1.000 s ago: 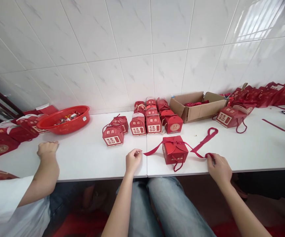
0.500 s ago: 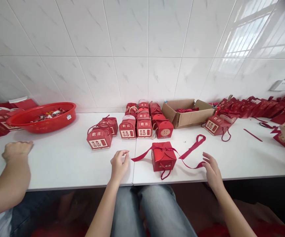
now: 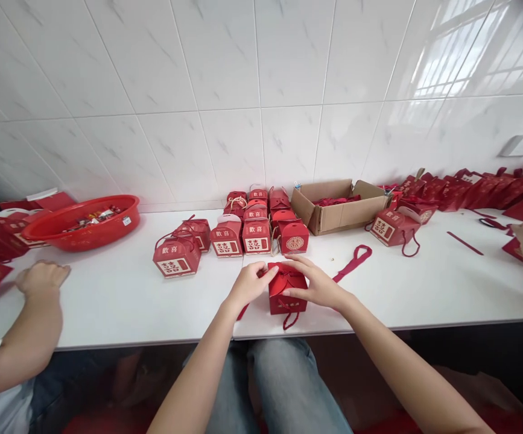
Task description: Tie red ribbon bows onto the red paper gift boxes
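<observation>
A red gift box (image 3: 288,305) with a ribbon knotted on its lid stands close to the table's front edge, a twisted cord handle (image 3: 291,321) hanging down its front. My left hand (image 3: 250,283) is on the box's upper left edge, its thumb against the lid and fingers curled. From the right, my right hand (image 3: 318,283) spans the lid, thumb on the near side and fingers over the far side. Both hands grip the box between them. A ribbon end (image 3: 243,311) shows below my left hand; most of the ribbon is hidden.
Grouped red boxes (image 3: 257,236) stand behind, with two more boxes (image 3: 177,258) to the left. A loose ribbon (image 3: 354,262) lies right of my box. Farther out are a cardboard carton (image 3: 349,215), a red basin (image 3: 84,236) of sweets, and another person's hand (image 3: 41,278).
Both my hands have come inward from either side of the box onto its lid. The ribbon tails, spread out before, are now mostly covered. The view has shifted slightly.
</observation>
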`<control>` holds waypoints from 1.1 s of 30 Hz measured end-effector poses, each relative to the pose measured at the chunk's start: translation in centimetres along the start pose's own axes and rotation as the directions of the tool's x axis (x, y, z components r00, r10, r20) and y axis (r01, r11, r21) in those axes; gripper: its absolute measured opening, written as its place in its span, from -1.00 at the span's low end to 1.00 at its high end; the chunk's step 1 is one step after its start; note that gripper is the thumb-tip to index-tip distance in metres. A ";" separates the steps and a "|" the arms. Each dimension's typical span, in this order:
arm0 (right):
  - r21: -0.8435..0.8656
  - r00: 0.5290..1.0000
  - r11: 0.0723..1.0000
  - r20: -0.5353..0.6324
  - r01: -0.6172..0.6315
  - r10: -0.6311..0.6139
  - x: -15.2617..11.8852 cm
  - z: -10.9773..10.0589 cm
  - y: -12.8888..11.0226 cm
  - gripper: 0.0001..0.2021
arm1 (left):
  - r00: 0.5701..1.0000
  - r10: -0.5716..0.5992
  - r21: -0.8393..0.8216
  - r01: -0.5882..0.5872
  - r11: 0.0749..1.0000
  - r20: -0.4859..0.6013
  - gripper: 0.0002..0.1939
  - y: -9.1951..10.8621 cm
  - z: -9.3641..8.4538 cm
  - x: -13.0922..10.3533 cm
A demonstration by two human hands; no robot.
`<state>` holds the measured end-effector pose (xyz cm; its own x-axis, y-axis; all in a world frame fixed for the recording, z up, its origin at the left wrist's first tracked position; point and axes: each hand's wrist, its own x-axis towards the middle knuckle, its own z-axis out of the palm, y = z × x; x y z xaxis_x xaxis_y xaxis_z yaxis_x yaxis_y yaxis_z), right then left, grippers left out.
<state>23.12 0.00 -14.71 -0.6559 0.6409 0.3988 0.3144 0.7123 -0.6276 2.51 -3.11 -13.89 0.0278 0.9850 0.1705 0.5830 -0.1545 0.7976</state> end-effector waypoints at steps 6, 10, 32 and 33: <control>-0.038 0.999 0.999 -0.032 0.037 -0.038 -0.1 0.7 0.2 -0.55 | 0.998 0.066 0.021 -0.066 0.998 0.006 -0.67 0.8 0.4 -1.2; -0.019 0.998 1.000 -0.063 0.015 -0.016 -0.1 0.9 0.3 -0.60 | 0.997 0.070 0.049 -0.069 0.996 -0.020 -0.70 1.1 0.6 -1.7; 0.109 0.853 0.883 -0.228 -0.456 0.469 -0.7 0.9 0.5 -0.55 | 0.997 0.010 -0.040 -0.013 0.999 -0.077 -0.64 2.1 0.8 -1.4; 0.114 0.856 0.886 -0.228 -0.449 0.463 -0.6 0.9 0.5 -0.59 | 0.996 0.011 -0.028 -0.013 1.000 -0.090 -0.63 2.1 0.9 -1.3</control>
<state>23.10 -0.31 -15.84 -0.2591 0.9442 0.2034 0.4949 0.3107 -0.8115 4.43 -4.64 -12.92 -0.0388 0.9724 0.2302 0.5593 -0.1698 0.8114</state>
